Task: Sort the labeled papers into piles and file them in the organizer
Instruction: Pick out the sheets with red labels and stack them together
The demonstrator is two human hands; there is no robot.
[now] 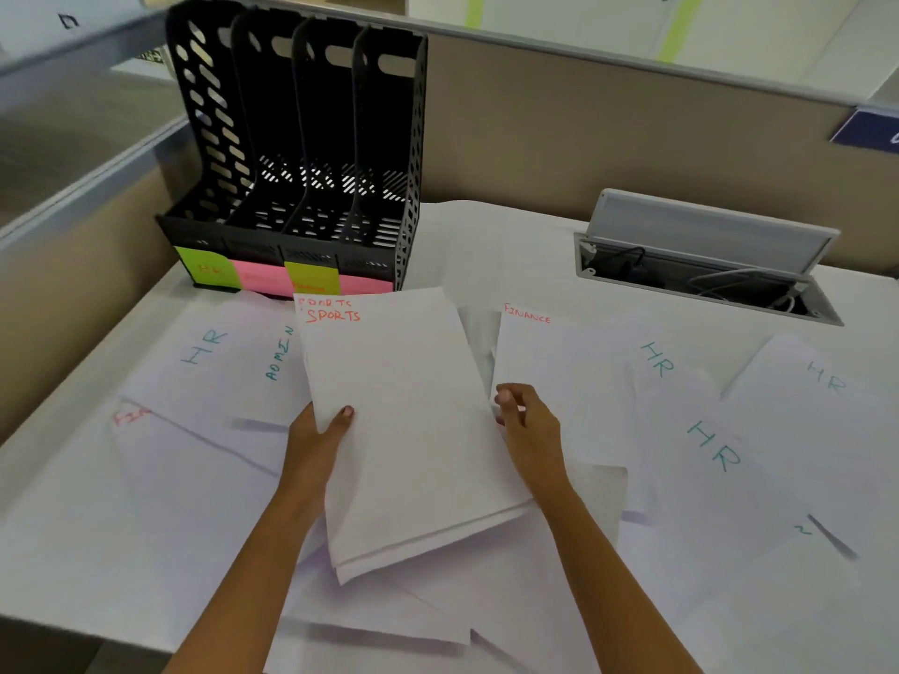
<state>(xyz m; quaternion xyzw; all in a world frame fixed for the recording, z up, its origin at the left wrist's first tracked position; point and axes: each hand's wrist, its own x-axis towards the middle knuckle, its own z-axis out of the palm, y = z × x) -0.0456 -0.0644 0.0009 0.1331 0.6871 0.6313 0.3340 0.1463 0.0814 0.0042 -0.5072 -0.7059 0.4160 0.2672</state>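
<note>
The SPORTS stack [404, 420], several white sheets w/ red lettering at the top left corner, is at the centre of the desk [48, 527], lifted a bit over other loose papers and in front of the organizer [301, 153]. The left hand [316, 440] pinches its left edge: thumb on top, other fingers under the paper and not visible. The right hand [530, 430] holds the right edge w/ fingers curled in against it; its thumb cannot be seen. The black organizer has four upright slots, no papers inside, and green and pink sticky labels [204, 270] on the front; the text on them is too blurred to read, and the stack's top corner covers part of the pink ones. Just right of the stack lies a FINANCE sheet [559, 381], then HR sheets [681, 406] overlapping each other. On the left are one HR sheet [204, 362], an ADMIN sheet [272, 377] partly under the stack, and a sheet w/ red letters [170, 459] cut off by the one above. Far right, a cable box [705, 265] in the desk has its flap up, wires inside.
</note>
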